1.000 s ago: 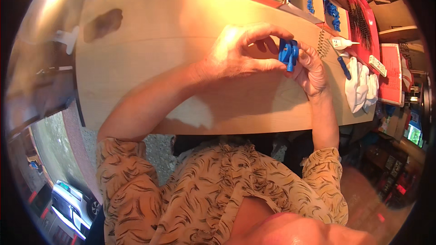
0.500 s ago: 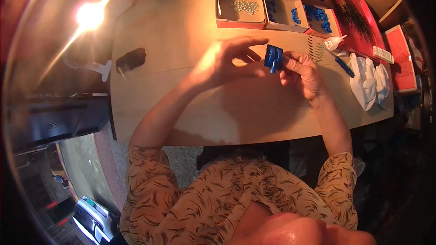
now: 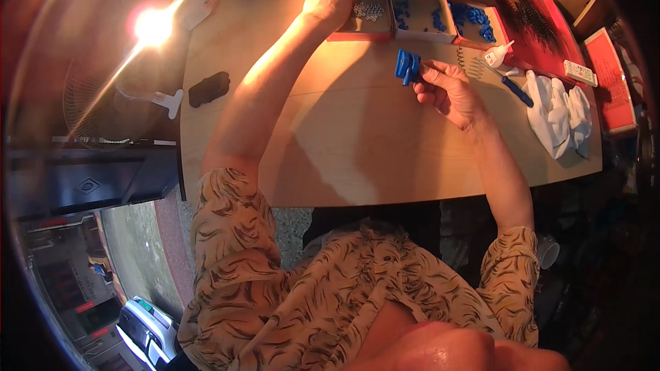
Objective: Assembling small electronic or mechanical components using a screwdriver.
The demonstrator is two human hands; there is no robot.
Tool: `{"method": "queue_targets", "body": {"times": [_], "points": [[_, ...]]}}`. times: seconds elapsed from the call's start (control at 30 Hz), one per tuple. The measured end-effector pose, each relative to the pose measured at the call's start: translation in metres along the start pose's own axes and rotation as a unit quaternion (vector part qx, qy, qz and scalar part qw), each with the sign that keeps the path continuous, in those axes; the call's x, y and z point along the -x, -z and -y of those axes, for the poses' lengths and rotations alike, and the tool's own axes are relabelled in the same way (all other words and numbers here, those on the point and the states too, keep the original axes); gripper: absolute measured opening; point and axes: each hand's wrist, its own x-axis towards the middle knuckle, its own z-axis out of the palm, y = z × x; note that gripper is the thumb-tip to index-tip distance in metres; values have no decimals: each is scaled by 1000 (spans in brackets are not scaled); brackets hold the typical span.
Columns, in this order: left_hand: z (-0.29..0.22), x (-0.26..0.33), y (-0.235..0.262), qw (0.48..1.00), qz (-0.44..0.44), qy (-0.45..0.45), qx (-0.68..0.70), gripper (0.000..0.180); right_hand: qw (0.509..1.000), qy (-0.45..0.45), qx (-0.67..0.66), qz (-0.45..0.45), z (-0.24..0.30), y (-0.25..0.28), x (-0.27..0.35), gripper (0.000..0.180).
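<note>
Between the thumb and fingers of my right hand [image 3: 450, 93] is a small blue plastic part [image 3: 408, 67] with a flat plate and a short stem, raised above the table. My left arm stretches far forward. At its end, my left hand [image 3: 331, 3] is curled over the left side of an open cardboard box [image 3: 359, 36] of small silvery metal pieces [image 3: 368, 11], perhaps nuts. Its fingertips point down and are hidden, so what they pinch, if anything, does not show.
Further boxes of blue parts [image 3: 476, 20] line the back. At right lie a glue bottle [image 3: 496, 53], a blue-handled screwdriver [image 3: 517, 91], springs [image 3: 474, 66] and white gloves [image 3: 555, 113]. A dark object [image 3: 209, 89] and a bright lamp [image 3: 153, 27] are at left.
My left hand has moved from beside the blue part, fingers apart, up to the box of metal pieces, and has curled. My right hand keeps the blue part, now slightly turned.
</note>
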Motion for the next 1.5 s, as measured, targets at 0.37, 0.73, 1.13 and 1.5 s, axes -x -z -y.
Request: {"method": "queue_targets", "body": {"times": [0.37,0.73,1.13,1.5], "points": [[-6,14,9,990,113,-15,88,32,1000,15,12,-6,3,-2,-2,24],[19,-8,-17,946,132,-114,272,22,999,22,37,2,0,-7,-3,22],[-60,121,22,746,29,10,665,16,996,53,63,-15,-2,-17,5,24],[-99,131,15,723,-56,164,669,16,969,166,167,-72,-17,-27,2,19]]}}
